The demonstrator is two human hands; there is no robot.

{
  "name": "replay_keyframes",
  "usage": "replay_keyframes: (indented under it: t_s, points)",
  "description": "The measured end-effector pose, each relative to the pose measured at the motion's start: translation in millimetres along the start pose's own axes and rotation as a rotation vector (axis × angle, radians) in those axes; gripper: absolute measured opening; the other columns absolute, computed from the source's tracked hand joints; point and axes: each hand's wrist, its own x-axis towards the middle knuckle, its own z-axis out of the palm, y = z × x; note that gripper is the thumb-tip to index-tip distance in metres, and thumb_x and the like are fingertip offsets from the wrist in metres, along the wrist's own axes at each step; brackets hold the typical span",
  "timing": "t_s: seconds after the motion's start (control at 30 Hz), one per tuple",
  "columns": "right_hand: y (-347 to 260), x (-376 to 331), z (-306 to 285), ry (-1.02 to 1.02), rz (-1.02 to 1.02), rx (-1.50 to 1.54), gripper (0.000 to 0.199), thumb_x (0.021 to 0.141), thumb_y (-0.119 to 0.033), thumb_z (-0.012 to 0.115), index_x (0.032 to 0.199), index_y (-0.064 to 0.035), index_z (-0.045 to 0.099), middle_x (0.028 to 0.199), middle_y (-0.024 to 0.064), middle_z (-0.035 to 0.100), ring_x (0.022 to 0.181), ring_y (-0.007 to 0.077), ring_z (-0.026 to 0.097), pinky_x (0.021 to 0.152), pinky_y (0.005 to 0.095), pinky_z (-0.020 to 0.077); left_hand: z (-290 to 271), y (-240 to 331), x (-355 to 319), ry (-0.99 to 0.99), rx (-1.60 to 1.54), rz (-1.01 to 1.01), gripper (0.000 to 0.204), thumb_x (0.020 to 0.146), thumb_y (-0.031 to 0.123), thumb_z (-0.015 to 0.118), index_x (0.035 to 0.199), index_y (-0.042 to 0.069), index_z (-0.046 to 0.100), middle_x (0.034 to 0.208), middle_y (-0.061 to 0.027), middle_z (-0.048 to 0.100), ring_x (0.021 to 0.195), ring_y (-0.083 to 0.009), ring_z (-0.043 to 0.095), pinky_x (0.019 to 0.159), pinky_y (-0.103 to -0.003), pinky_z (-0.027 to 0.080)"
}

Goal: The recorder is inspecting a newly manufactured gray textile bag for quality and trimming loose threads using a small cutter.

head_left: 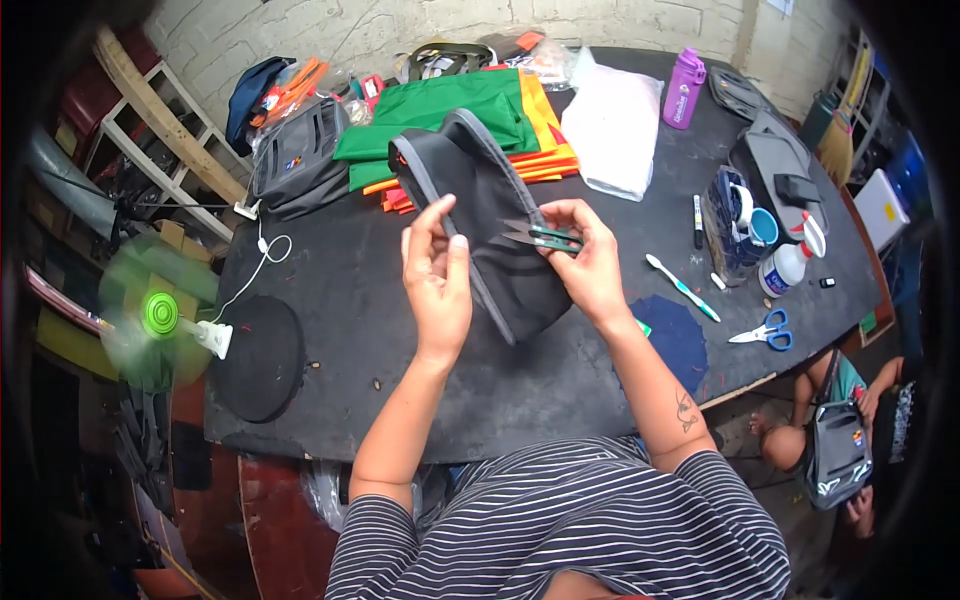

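Dark tabletop (540, 390); black bag (495, 265) between left fingers (430, 216) and right fingers (572, 211).

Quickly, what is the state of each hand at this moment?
Left hand: fingers closed at the grey-trimmed edge of the black fabric piece, holding it.
Right hand: closed, holding the green-handled snips.

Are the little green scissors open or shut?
Open: the little green scissors in the right hand show two blade tips spread apart, with a gap between them.
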Motion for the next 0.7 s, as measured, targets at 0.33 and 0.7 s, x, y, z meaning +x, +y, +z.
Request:
replay_keyframes:
  t_s: [0.33, 0.7]
  points:
    - [10.9, -1.8, -8.8, 0.004, -0.016, 0.072, 0.032, 0.075, 0.014, 0.059, 0.104, -0.0008, 0.057, 0.095, 0.0017, 0.060, 0.089, 0.0093, 0.057, 0.082, 0.0236, 0.0458, -11.7, 27.1, 14.8, -0.191, -0.019, -0.172, 0.042, 0.084, -0.006, 0.054, 0.124, 0.007, 0.057, 0.084, 0.0023, 0.052, 0.071, -0.0028, 0.048, 0.065, -0.017, 0.043]
    - [1.6, -37.9, 8.7, 0.342, -0.255, -0.122, 0.029, 0.087, -0.009, 0.059, 0.115, -0.0015, 0.054, 0.106, 0.0078, 0.050, 0.095, 0.0171, 0.050, 0.078, 0.0264, 0.0403, 5.4, 23.1, 2.2, -0.152, -0.139, -0.153, 0.049, 0.082, -0.011, 0.053, 0.127, 0.009, 0.055, 0.082, 0.0023, 0.051, 0.069, -0.0016, 0.047, 0.063, -0.016, 0.043]
